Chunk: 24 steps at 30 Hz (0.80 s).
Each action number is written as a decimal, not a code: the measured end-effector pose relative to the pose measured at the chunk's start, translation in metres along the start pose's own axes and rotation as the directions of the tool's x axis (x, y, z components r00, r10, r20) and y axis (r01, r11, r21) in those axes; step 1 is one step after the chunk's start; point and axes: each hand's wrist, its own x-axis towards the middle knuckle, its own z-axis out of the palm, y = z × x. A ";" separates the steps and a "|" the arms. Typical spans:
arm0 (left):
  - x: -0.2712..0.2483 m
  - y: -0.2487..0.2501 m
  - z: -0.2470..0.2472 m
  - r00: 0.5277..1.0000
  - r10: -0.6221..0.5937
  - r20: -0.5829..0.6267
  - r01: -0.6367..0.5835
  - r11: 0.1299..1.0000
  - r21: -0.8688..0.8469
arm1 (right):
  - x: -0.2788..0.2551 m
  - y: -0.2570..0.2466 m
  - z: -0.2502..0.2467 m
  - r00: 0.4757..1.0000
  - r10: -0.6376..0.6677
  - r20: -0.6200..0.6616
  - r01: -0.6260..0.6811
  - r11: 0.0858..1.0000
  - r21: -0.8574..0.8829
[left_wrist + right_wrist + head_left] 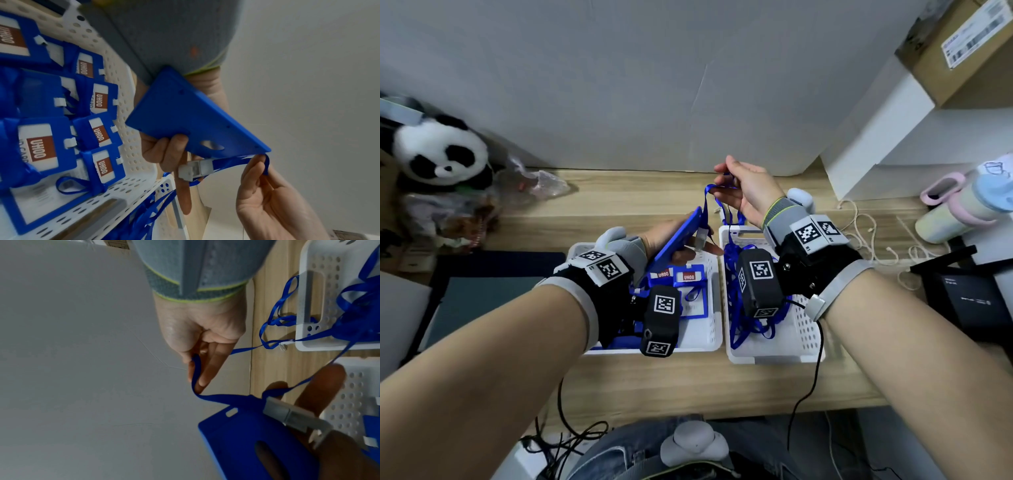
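Note:
My left hand (674,243) grips a blue card holder (678,240) (185,120) (252,444) tilted above the left white basket (714,308), which holds several blue badge holders with UHOO cards (41,146). A blue lanyard strap (710,195) (218,396) runs from the holder's top slot up to my right hand (743,186), which pinches it between thumb and fingers (255,165). A grey plastic clip (195,168) (292,417) sits on the strap by my left fingers. The right white basket (804,329) holds a tangle of blue lanyards (736,301).
Both baskets stand on a wooden desk (654,380) against a grey wall. A plush panda (438,154) and clutter lie far left, a bottle (959,205) and white cords (866,222) far right, a black box (969,301) at right.

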 end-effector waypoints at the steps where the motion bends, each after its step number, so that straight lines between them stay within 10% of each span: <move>1: 0.000 0.000 -0.001 1.000 0.011 -0.022 -0.010 0.999 0.034 | 0.000 0.001 0.000 1.000 0.000 -0.009 0.000 1.000 0.012; 8: -0.002 -0.003 -0.015 0.989 0.064 -0.136 -0.047 0.991 0.127 | 0.012 0.017 -0.010 0.966 0.041 -0.256 -0.108 0.962 -0.252; 12: -0.002 -0.002 -0.016 0.986 0.070 -0.152 -0.035 0.975 0.221 | 0.014 0.025 -0.009 0.934 -0.100 -0.343 -0.147 0.768 -0.624; 17: -0.004 0.001 -0.014 0.985 0.068 -0.156 -0.027 0.968 0.251 | -0.002 0.041 0.015 0.984 0.047 0.170 0.071 0.776 -0.627; 24: -0.011 -0.003 -0.026 0.974 0.061 -0.217 0.008 0.953 0.303 | -0.008 0.056 0.020 0.945 0.187 0.269 0.053 0.723 -0.688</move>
